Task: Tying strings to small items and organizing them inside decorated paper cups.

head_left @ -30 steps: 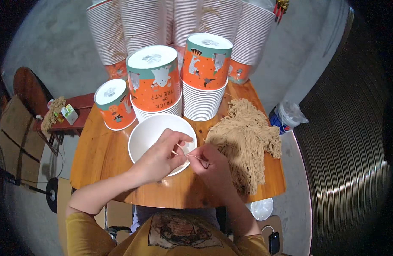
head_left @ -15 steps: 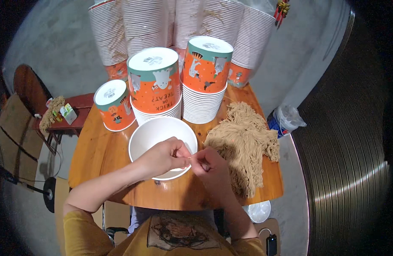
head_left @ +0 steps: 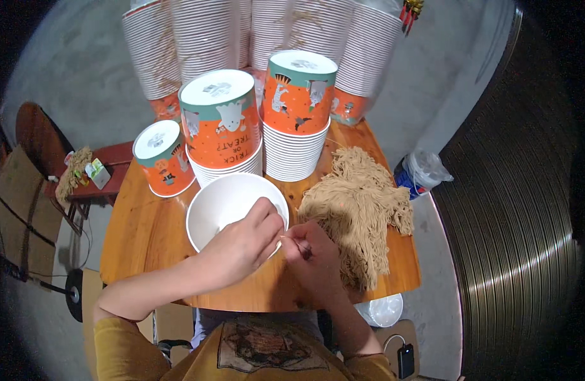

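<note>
In front of me an open paper bucket (head_left: 219, 197) shows its white inside, its mouth up toward me. My left hand (head_left: 245, 244) reaches over its near rim with curled fingers closed together; whatever is in them is hidden. At the rim's right side, my right hand (head_left: 314, 257) pinches a thin, light-coloured cord (head_left: 281, 239) between thumb and fingers. Only a short bit of that cord shows, between the two hands. Just right of my right hand lies a heap of tan cords (head_left: 356, 209), spread loosely on the wooden table (head_left: 146, 247).
Behind the bucket stand upside-down stacks of orange and green printed buckets (head_left: 219, 133) (head_left: 299, 101), with a single bucket (head_left: 162, 165) at left. Tall wrapped stacks (head_left: 203, 38) line the back. A blue pail (head_left: 413, 174) stands beyond the table's right edge; a red bench (head_left: 118, 168) is at left.
My left hand has turned over and its fingers have curled in closer to the rim. My right hand stays pinched at nearly the same spot. The whole view has shifted slightly.
</note>
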Motion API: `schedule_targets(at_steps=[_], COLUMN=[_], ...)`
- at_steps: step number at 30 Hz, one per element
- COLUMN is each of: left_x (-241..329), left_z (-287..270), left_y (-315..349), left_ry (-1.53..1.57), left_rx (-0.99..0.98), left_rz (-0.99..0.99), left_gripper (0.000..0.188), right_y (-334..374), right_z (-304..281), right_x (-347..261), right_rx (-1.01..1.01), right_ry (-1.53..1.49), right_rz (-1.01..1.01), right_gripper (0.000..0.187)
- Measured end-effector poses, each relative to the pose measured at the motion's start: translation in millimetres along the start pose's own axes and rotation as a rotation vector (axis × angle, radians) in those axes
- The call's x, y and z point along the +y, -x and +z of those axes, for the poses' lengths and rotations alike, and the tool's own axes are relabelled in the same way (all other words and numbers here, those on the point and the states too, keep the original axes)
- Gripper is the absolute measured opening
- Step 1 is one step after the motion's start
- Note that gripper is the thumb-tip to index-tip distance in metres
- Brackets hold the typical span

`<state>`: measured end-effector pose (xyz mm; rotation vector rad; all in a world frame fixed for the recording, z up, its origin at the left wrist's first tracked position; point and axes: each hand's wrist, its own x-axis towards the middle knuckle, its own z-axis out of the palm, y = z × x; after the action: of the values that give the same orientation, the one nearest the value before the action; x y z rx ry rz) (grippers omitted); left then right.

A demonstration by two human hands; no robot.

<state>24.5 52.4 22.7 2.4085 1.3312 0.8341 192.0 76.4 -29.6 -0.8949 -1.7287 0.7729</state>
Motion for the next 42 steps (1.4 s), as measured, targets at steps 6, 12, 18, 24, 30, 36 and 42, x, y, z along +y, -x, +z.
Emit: schedule_targets(at_steps=[6,12,18,24,30,36,42], left_x=[-1,9,2,-2,-3,0,-3], left_z=[-10,7,10,9,9,5,12], left_y=[5,9,2,-1,-3,-5,-1], left_ry=[-0.003,0.045,0.206,0.258,0.286,0.399,0.461], left_rx=[0.117,0.164,0.111,0.067,0.038,-0.051,0.032], left_rz=[-0.130,-0.118,-0.186,-0.237,-0.267,-0.406,-0.313], left_gripper=[0.024,0.024,0.009,0.007,0.008,0.012,0.022], right_y=[3,4,5,7,8,9,8], right_z=[3,4,5,5,7,9,7], right_x=[0,-5,-1,1,7,11,6], right_rx=[-0.015,0.009,0.048,0.036,0.043,0.080,0.052], right_ry=[-0.085,-0.072,-0.050,-0.076,-0.134,-0.137,-0.102], right_rz=[0.139,0.163,0.103,0.125,0.085,0.044,0.058], right_gripper=[0.009,0.009,0.010,0.010,0.010,0.010,0.008])
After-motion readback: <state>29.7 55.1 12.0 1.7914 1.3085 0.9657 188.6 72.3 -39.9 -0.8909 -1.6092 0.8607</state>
